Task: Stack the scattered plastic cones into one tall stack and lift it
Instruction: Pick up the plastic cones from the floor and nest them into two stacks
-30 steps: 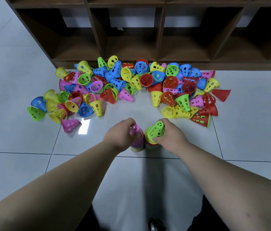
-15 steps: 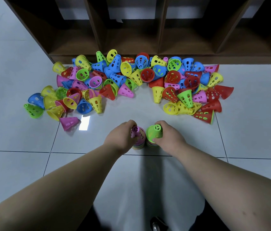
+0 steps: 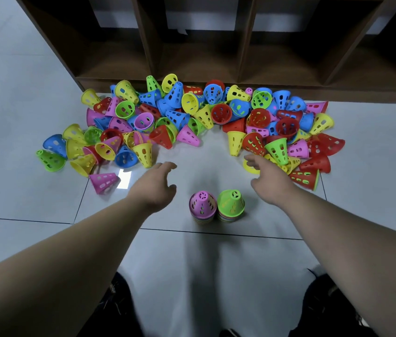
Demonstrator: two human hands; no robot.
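Two short stacks of perforated plastic cones stand side by side on the floor: one topped by a pink cone, the other by a green cone. Neither hand touches them. My left hand hovers to the left of the stacks, fingers relaxed and empty, reaching toward the pile. My right hand is stretched forward on the right, fingers extended over a yellow cone at the pile's edge. Behind lies a wide scatter of cones in red, blue, yellow, green and pink.
A dark wooden cubby shelf runs along the back, right behind the pile. A lone pink cone lies on the grey tile floor at left. My knees show at the bottom edge.
Both hands have let go of the two stacks and moved forward and apart toward the scattered cones. The stacks stay standing where they were.
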